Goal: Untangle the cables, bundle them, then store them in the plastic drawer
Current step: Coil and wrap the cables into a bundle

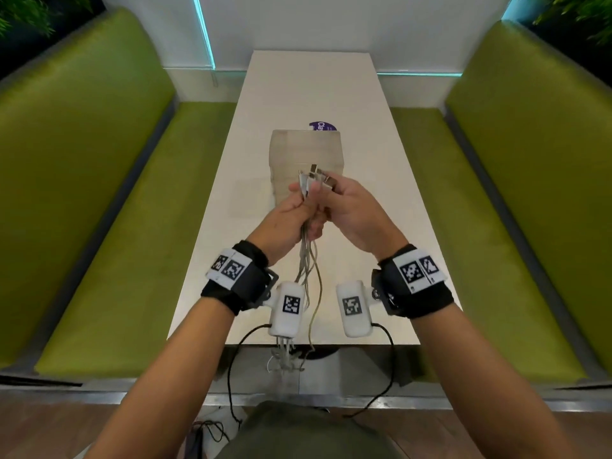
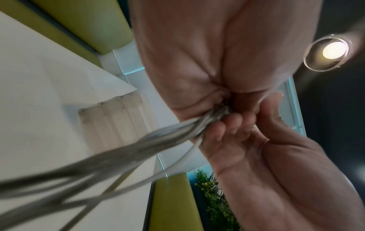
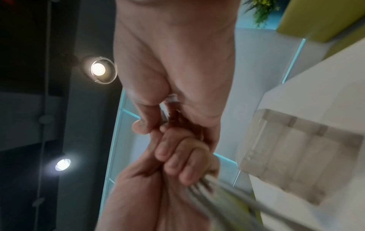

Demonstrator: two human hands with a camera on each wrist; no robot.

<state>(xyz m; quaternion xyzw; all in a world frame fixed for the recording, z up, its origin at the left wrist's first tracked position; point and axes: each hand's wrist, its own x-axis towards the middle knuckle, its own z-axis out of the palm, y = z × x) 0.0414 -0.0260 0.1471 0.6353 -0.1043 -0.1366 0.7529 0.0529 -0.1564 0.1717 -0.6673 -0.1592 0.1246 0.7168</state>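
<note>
The tabletop point(image 1: 364, 104) fills mid-frame; on it the plastic drawer point(image 1: 306, 150) stands unopened, so storing remains. At centre, the left hand point(image 1: 291, 215) and right hand point(image 1: 354, 213) clamp the cables point(image 1: 306, 263), gathered but unbundled, tails dangling lower.

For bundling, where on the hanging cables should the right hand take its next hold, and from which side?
Probably on the loose strands just below the left hand, coming in from the right. The left hand grips the cables near their plug ends, and the right hand holds the plugs; below, the strands hang free past the table edge.
</note>
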